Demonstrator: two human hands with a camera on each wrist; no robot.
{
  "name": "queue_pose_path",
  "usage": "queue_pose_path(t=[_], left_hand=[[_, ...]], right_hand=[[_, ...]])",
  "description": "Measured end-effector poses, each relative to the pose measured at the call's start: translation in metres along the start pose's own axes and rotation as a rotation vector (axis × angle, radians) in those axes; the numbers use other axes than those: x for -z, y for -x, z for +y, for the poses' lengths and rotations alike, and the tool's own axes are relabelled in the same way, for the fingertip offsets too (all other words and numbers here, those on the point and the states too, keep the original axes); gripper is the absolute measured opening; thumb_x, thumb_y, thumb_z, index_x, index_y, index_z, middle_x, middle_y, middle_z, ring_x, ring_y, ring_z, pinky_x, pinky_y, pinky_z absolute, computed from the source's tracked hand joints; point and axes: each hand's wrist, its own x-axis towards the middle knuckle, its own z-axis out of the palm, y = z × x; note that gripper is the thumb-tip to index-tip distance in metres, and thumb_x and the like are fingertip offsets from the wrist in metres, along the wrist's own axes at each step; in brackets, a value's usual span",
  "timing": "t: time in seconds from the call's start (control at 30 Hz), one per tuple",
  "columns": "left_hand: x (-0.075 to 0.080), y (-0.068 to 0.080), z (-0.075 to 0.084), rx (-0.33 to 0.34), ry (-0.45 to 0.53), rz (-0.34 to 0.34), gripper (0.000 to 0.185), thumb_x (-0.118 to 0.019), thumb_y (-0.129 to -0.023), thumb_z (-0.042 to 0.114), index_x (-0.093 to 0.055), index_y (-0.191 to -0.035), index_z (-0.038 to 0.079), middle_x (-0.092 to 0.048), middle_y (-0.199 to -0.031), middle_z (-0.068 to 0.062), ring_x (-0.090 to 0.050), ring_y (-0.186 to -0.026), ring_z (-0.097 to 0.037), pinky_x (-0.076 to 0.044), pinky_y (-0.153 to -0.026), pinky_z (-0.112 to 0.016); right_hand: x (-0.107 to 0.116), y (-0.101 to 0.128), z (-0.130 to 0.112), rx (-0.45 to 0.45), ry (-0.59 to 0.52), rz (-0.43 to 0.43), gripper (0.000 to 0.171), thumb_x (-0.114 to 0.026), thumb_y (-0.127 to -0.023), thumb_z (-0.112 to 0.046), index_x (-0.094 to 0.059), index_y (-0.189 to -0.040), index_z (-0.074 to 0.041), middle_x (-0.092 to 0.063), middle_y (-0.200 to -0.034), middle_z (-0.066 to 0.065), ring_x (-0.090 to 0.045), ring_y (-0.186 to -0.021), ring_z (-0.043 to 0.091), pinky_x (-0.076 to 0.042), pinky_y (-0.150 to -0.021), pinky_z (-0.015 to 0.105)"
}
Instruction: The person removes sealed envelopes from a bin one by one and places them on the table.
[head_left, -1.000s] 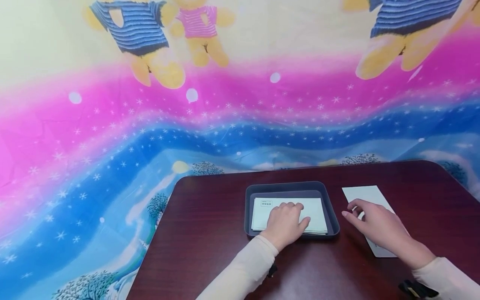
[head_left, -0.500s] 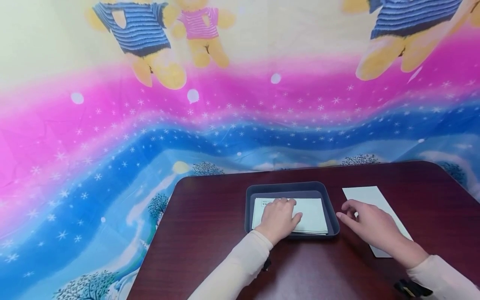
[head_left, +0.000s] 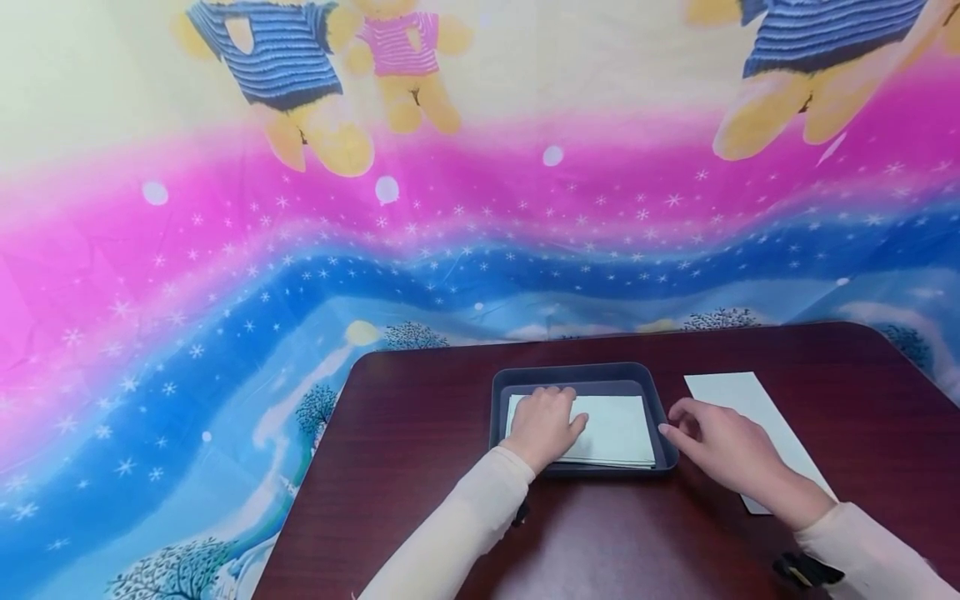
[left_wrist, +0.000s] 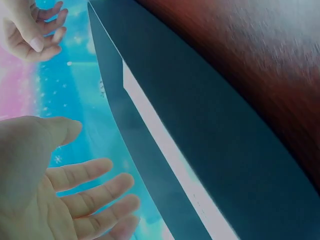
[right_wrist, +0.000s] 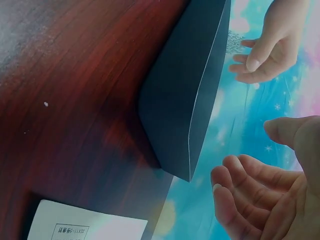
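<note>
My left hand (head_left: 542,425) hovers over the left part of a dark grey tray (head_left: 517,379), its fingers loosely spread and holding nothing. Inside the tray lies a stack of pale envelopes (head_left: 618,425); the hand hides their printed corner in the head view. In the left wrist view the fingers (left_wrist: 95,200) stand apart from the tray wall. My right hand (head_left: 723,446) is just beyond the tray's right side, fingers loosely curved with nothing in them. Partly under that hand in the head view, a single pale envelope (head_left: 742,400) rests on the table; the right wrist view shows its printed box.
The dark red-brown table (head_left: 420,433) has rounded far corners. A patterned cloth (head_left: 465,208) with bears and snowflakes hangs behind its far edge. A tiny white speck (right_wrist: 46,104) lies on the tabletop beside the tray.
Both hands have drifted left. The left hand has slid toward the left end of the envelope stack, covering the printed box. The right hand has come closer to the tray's right rim.
</note>
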Motion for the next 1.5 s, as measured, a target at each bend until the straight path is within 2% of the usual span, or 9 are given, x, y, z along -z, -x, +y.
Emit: queue_pose_path(t=[0.27, 0.53, 0.93, 1.23, 1.5], left_hand=[[-0.001, -0.005, -0.01, 0.016, 0.009, 0.017, 0.027, -0.064, -0.098, 0.039, -0.073, -0.107, 0.015, -0.074, -0.092, -0.002, -0.069, -0.081, -0.019, -0.056, -0.064, -0.033], [-0.001, -0.008, -0.016, 0.06, -0.006, -0.064, 0.032, -0.062, -0.099, 0.042, -0.071, -0.114, 0.016, -0.072, -0.099, -0.003, -0.067, -0.085, -0.02, -0.056, -0.068, -0.035], [-0.004, -0.015, -0.023, 0.082, -0.063, -0.162, 0.038, -0.064, -0.097, 0.046, -0.071, -0.119, 0.015, -0.07, -0.102, -0.003, -0.066, -0.093, -0.021, -0.057, -0.076, -0.037], [-0.011, -0.02, -0.034, 0.115, -0.014, -0.264, 0.05, -0.07, -0.093, 0.046, -0.066, -0.13, 0.013, -0.068, -0.121, -0.008, -0.063, -0.113, -0.027, -0.052, -0.098, -0.044], [-0.015, -0.023, -0.039, 0.112, -0.027, -0.312, 0.058, -0.074, -0.09, 0.044, -0.061, -0.136, 0.012, -0.064, -0.129, -0.009, -0.06, -0.119, -0.027, -0.051, -0.101, -0.044]], right_hand=[[-0.003, -0.001, -0.003, -0.008, -0.012, -0.026, 0.019, -0.068, -0.094, -0.031, -0.068, -0.102, -0.013, -0.06, -0.071, -0.01, -0.049, -0.06, 0.007, -0.037, -0.056, 0.03], [-0.006, -0.004, -0.007, -0.004, -0.018, -0.026, 0.021, -0.069, -0.094, -0.032, -0.068, -0.103, -0.012, -0.059, -0.071, -0.01, -0.048, -0.059, 0.006, -0.038, -0.056, 0.029], [-0.01, -0.012, -0.014, 0.018, -0.015, -0.023, 0.02, -0.07, -0.094, -0.031, -0.068, -0.102, -0.012, -0.058, -0.067, -0.009, -0.046, -0.054, 0.008, -0.036, -0.051, 0.029], [-0.014, -0.02, -0.016, 0.025, -0.023, -0.034, 0.02, -0.071, -0.093, -0.029, -0.068, -0.101, -0.011, -0.061, -0.069, -0.009, -0.048, -0.055, 0.008, -0.038, -0.052, 0.03], [-0.016, -0.025, -0.022, 0.032, -0.015, -0.041, 0.024, -0.072, -0.093, -0.029, -0.069, -0.105, -0.008, -0.062, -0.073, -0.007, -0.048, -0.055, 0.008, -0.038, -0.052, 0.029]])
